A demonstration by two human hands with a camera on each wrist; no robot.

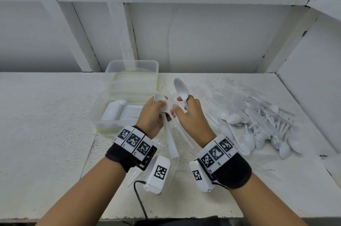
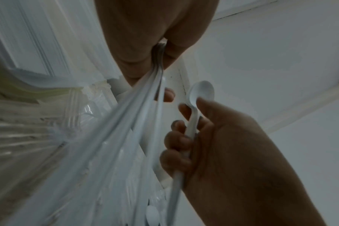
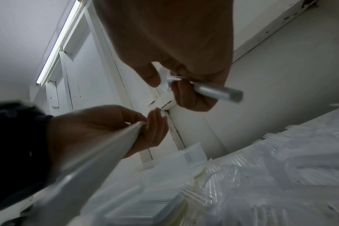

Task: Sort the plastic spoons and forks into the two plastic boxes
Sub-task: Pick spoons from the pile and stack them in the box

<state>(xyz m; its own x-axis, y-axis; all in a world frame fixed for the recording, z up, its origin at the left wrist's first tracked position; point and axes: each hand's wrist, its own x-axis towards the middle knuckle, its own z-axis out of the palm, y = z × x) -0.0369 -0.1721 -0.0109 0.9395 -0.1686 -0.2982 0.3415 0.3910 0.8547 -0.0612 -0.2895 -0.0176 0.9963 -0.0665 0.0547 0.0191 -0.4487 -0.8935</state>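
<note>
My left hand [image 1: 160, 106] grips a bundle of white plastic spoons [image 1: 170, 141], bowls up and handles fanning down toward me. In the left wrist view the bundle [image 2: 133, 110] runs out of the left palm [image 2: 145, 45]. My right hand [image 1: 181, 105] holds a single white spoon [image 1: 180, 87] upright, bowl above the fingers, right beside the bundle; it also shows as the spoon [image 2: 201, 91] and its handle [image 3: 219, 91]. The near plastic box [image 1: 96, 115] holds a neat stack of white spoons. The far clear box [image 1: 132, 70] stands behind it; its contents are hard to tell.
A loose pile of white spoons and clear forks [image 1: 258, 124] lies on the white shelf [image 1: 46, 115] to the right of my hands. A white wall rises behind and at the right. A black cable [image 1: 140, 200] hangs off the front edge.
</note>
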